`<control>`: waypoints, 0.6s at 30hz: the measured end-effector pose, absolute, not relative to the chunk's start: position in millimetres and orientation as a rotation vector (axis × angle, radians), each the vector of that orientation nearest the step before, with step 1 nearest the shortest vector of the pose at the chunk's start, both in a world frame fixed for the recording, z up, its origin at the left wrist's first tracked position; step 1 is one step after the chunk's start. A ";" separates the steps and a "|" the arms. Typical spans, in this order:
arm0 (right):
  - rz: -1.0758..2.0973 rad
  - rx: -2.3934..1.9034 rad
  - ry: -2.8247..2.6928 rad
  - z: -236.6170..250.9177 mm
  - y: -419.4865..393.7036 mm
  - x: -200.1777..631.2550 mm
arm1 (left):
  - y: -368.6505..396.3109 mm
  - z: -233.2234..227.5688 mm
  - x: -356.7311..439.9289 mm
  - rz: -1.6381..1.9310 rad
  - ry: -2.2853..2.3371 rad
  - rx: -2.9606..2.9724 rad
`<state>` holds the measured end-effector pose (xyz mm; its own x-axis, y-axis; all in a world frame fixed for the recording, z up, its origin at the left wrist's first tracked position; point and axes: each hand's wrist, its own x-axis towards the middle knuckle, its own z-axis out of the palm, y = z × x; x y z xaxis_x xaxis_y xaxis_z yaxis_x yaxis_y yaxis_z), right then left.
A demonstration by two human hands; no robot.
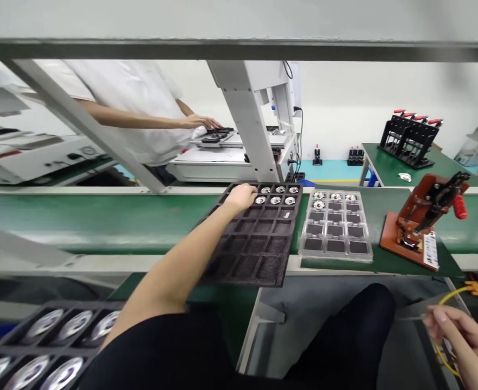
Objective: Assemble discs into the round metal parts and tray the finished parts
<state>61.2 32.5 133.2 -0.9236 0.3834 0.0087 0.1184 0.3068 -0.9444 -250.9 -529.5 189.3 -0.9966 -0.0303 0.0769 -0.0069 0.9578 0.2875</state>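
My left hand [242, 196] reaches over the far left of a black foam tray [263, 265], fingers curled down among its pockets. Their tips are hidden, so what they grip cannot be seen. Several round silver parts [275, 200] fill pockets in the two far rows. To the right lies a clear plastic tray [336, 257] lined with dark squares; several round silver parts [319, 205] sit in its far pockets. At the lower right, my right hand [462, 336] pinches a thin clear plastic piece [412, 318], close to a yellow cable [452, 294].
A red-brown toggle clamp fixture [401, 238] stands right of the clear tray. Another foam tray [39, 349] with round parts is at the lower left. Across the green belt [101, 216], a person's hand [200, 121] works at a white machine. A metal frame [239, 51] crosses overhead.
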 end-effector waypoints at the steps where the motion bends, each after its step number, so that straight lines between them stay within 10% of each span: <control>1: 1.694 -0.450 -2.354 139.6 29.0 59.7 | -511.0 188.7 -258.5 -0.459 -3.018 -0.046; 18: 1.579 -0.402 -2.328 183.0 38.1 96.1 | -284.4 222.2 -220.7 -0.745 -2.776 -0.911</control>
